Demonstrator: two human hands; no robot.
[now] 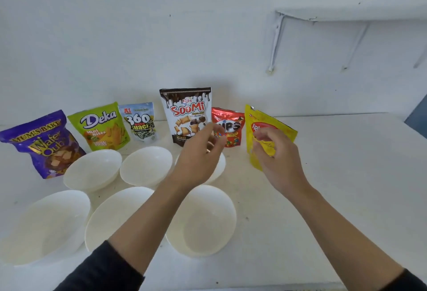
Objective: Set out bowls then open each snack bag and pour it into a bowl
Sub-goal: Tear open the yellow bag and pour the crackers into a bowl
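Six white bowls (208,221) sit in two rows of three on the table (346,175), with six snack bags (184,110) standing in a line behind them. Your left hand (198,158) hovers over the back right bowl (220,167), fingers loose and holding nothing. Your right hand (279,158) curls its fingers at the front of the yellow bag (256,117), which stands at the right end of the line; I cannot tell whether it grips it.

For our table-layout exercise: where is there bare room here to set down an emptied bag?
Free: the table right of the yellow bag and the near-right bowl, out to its right edge. Crowded: left and centre, six bowls packed before the bag row.
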